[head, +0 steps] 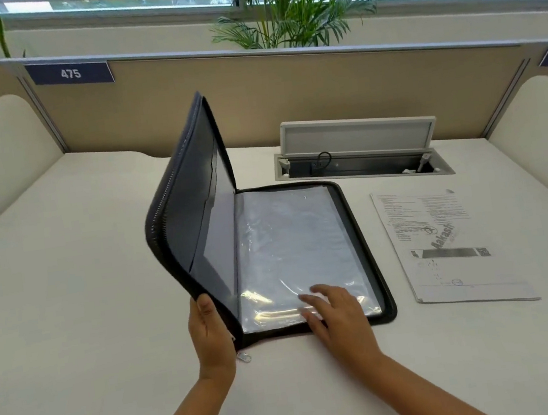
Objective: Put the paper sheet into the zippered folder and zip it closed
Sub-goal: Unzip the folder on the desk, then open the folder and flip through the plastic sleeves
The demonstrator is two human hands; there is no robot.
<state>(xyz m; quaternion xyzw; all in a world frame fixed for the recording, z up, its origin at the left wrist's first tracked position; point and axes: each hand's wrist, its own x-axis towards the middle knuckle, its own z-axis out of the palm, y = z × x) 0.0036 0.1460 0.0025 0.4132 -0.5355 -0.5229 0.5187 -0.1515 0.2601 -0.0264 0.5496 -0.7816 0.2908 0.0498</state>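
Observation:
A black zippered folder [194,217] lies unzipped on the white desk, its left cover raised almost upright. Clear plastic sleeves [290,239] fill the right half, which lies flat. My left hand [210,332] grips the near edge of the raised cover, thumb inside. My right hand [335,313] rests flat with fingers spread on the near corner of the sleeves. The metal zipper pull [243,357] hangs by my left wrist. The printed paper sheet [443,245] lies flat on the desk to the right of the folder, apart from it.
An open cable hatch [359,155] with its lid raised sits in the desk behind the folder. A beige partition [320,91] with a "475" label [69,73] closes the back, and rounded dividers stand on both sides. A palm plant [289,8] rises behind.

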